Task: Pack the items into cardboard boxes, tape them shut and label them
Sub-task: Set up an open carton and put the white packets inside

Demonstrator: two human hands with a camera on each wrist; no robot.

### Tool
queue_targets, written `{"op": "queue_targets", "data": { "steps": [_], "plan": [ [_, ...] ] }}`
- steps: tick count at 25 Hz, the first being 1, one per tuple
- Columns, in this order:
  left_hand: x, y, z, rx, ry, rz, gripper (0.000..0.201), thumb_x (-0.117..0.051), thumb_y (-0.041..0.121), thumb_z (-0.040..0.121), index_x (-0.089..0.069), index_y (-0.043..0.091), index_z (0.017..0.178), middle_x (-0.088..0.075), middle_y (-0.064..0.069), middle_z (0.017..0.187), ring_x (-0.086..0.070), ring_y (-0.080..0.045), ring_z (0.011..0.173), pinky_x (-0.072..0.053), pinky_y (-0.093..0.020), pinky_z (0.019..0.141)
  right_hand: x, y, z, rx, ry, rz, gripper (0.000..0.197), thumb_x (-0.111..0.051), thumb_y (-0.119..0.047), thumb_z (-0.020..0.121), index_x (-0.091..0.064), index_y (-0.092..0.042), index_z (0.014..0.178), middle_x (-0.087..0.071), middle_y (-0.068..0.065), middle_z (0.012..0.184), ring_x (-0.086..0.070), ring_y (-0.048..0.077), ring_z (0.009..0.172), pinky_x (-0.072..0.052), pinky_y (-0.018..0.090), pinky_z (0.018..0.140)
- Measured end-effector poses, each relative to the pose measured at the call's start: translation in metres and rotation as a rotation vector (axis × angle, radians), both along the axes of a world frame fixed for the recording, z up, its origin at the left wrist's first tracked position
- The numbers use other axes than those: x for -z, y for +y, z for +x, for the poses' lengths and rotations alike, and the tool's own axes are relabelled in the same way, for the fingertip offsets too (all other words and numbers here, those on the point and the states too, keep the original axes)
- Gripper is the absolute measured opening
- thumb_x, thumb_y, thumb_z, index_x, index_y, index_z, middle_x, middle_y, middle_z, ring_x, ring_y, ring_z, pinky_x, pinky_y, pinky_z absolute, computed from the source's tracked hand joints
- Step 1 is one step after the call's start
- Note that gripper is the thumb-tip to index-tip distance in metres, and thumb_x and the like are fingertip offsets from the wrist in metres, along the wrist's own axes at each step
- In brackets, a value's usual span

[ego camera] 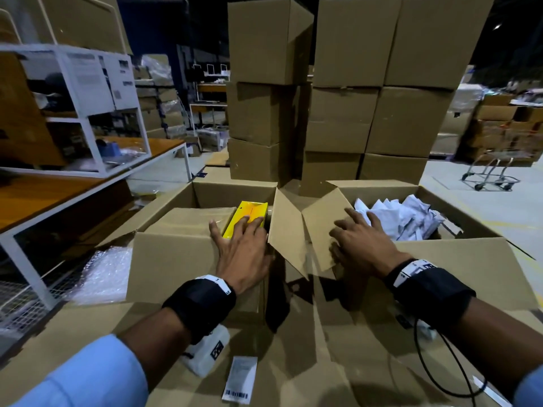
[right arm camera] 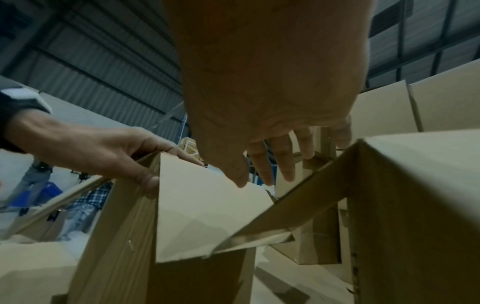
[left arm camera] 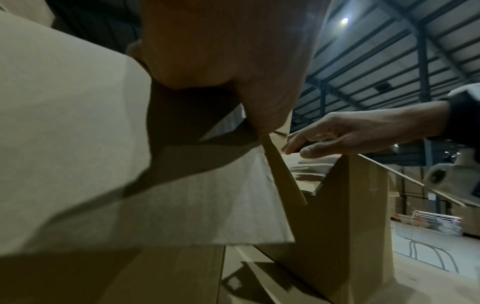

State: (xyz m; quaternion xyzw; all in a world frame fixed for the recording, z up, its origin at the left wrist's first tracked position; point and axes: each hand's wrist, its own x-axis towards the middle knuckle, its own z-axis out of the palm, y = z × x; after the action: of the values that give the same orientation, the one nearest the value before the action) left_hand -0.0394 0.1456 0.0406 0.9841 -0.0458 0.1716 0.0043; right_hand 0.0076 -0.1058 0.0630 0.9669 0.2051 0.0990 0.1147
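Note:
Two open cardboard boxes stand side by side in the head view. The left box point(ego camera: 176, 254) holds a yellow carton point(ego camera: 249, 211). My left hand point(ego camera: 241, 239) lies on it with straight fingers, the thumb spread onto the front flap. From the right wrist view, that left hand point(right arm camera: 103, 152) leans against the box's upright right flap point(right arm camera: 202, 205). My right hand point(ego camera: 358, 236) hovers with spread fingers over the left flap of the right box point(ego camera: 458, 259), thumb touching the flap. Crumpled white paper point(ego camera: 405, 215) fills that box. Neither hand holds anything.
A barcode label point(ego camera: 239, 380) lies on the flat cardboard near me. Bubble wrap point(ego camera: 102, 271) sits at the left under a white-framed table point(ego camera: 88, 183). Tall stacks of closed boxes point(ego camera: 352, 113) rise behind. A trolley point(ego camera: 493, 177) stands far right.

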Motion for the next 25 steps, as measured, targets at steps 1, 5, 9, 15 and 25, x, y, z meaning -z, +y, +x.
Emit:
{"op": "queue_targets", "data": {
  "steps": [1,5,9,15,25],
  "plan": [
    [0.0,0.005,-0.001,0.018,-0.004,-0.001,0.04,-0.056,0.043,0.093,-0.051,0.023,0.128,-0.024,0.006,0.164,-0.011,-0.02,0.153,-0.001,-0.077,0.109,-0.002,0.006,0.0,-0.015,-0.013,0.024,0.042,-0.04,-0.046,0.101,-0.054,-0.025,0.134,-0.042,0.0,0.154,-0.013,0.028,0.152,-0.017,0.056,0.117],
    [0.0,0.03,-0.007,0.103,0.017,-0.014,0.045,-0.057,0.038,0.093,-0.048,0.025,0.136,-0.023,0.007,0.164,-0.004,-0.022,0.155,0.004,-0.076,0.11,-0.011,0.029,0.008,-0.117,-0.054,0.087,0.047,-0.038,-0.046,0.102,-0.047,-0.023,0.142,-0.042,0.002,0.154,-0.019,0.029,0.151,-0.023,0.05,0.118],
    [-0.004,0.06,-0.015,0.194,0.073,-0.07,0.035,-0.061,0.036,0.094,-0.05,0.028,0.126,-0.02,0.014,0.164,0.002,-0.022,0.154,0.011,-0.071,0.113,-0.01,0.05,0.018,-0.15,-0.004,0.131,0.052,-0.042,-0.042,0.102,-0.036,-0.022,0.15,-0.034,0.005,0.159,-0.017,0.029,0.151,-0.022,0.049,0.119],
    [-0.008,0.11,-0.021,0.356,0.153,-0.165,0.029,-0.064,0.026,0.094,-0.053,0.032,0.12,-0.015,0.03,0.16,0.006,-0.015,0.154,0.019,-0.062,0.115,-0.004,0.077,0.036,-0.234,0.024,0.245,0.073,-0.056,-0.03,0.098,-0.014,-0.025,0.158,-0.009,0.005,0.166,-0.004,0.029,0.153,-0.014,0.052,0.122],
    [-0.043,0.132,-0.036,0.331,0.41,-0.284,0.048,-0.04,0.056,0.087,-0.043,0.028,0.126,-0.036,0.011,0.156,-0.03,-0.006,0.137,0.004,-0.043,0.123,-0.007,0.097,0.047,-0.251,0.108,0.243,0.044,-0.059,-0.036,0.097,-0.044,-0.025,0.136,-0.033,-0.001,0.158,-0.001,0.031,0.153,-0.013,0.059,0.12]
  ]
}}
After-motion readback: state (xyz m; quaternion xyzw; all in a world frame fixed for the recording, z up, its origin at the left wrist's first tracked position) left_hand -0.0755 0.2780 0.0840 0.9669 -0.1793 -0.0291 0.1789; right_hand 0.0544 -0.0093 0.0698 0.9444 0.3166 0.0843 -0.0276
